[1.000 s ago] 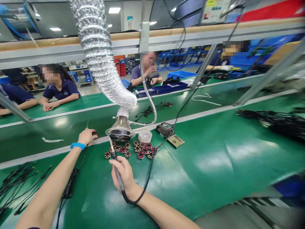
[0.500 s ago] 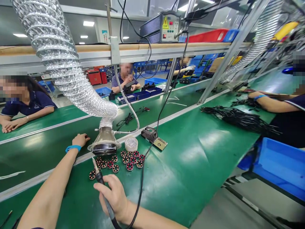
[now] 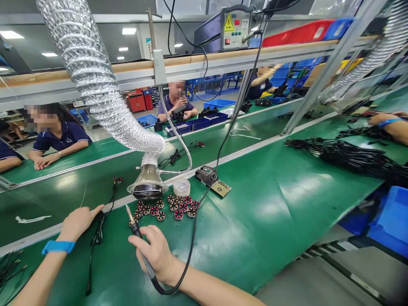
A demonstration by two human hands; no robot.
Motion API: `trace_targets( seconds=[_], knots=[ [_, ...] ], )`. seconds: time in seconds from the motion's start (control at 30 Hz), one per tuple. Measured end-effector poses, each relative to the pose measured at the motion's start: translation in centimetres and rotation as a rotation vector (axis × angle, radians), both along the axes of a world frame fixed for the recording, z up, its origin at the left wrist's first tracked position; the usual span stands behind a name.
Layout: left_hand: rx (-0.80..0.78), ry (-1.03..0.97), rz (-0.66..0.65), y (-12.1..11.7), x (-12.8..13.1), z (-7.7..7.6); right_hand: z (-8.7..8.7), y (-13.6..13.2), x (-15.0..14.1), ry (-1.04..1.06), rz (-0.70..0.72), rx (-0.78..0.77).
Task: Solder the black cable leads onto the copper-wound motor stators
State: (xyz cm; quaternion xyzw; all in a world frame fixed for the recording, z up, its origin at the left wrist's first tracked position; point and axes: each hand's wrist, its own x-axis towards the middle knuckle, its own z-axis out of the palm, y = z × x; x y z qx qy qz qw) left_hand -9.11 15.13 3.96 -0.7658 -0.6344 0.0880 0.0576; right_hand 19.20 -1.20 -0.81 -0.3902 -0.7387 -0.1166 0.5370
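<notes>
Green-matted worktop (image 3: pixel 287 204): left hand (image 3: pixel 78 221), blue wristband, drawn back from the far rail since earlier, now unclenched, fingertips on black bundled wire (image 3: pixel 97 231). Right hand (image 3: pixel 156 253) clenched around black-handled soldering iron (image 3: pixel 137 233), tip up near round red-and-copper motor stators (image 3: pixel 174 207). Yellow triangular warning label on grey soldering station (image 3: pixel 236 27).

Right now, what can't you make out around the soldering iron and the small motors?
Head view only:
- Soldering iron: handle wrapped by the right hand; tip too small to judge.
- Small motors: too small to read their windings.
- Left hand: fingertips on the black cable; grip unclear.
- Extraction hood: inside dark.
</notes>
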Motion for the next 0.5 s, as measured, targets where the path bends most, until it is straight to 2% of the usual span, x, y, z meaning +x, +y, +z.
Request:
trace_targets(
  seconds=[0.07, 0.1, 0.17, 0.2, 0.3, 0.5],
  knots=[
    [-0.031, 0.075, -0.016, -3.4, 0.1, -0.3, 0.0, -0.1, -0.1, -0.01, 0.018, -0.005],
    [-0.025, 0.064, 0.016, -4.9, 0.4, -0.5, 0.0, -0.2, -0.1, -0.009, 0.03, -0.001],
    [0.038, -0.01, 0.192, -7.2, 1.4, -0.7, -0.1, -0.3, -0.1, -0.005, 0.056, 0.004],
    [0.052, -0.025, 0.24, -8.0, 1.8, -0.8, -0.2, -0.3, -0.1, -0.003, 0.069, 0.003],
    [0.025, -0.04, 0.292, -9.1, 2.1, -1.1, -0.5, -0.3, -0.2, 0.015, 0.092, -0.018],
    [-0.027, -0.065, 0.296, -8.9, 1.4, -1.4, -0.8, -0.2, -0.3, 0.035, 0.092, 0.0]
  ],
)
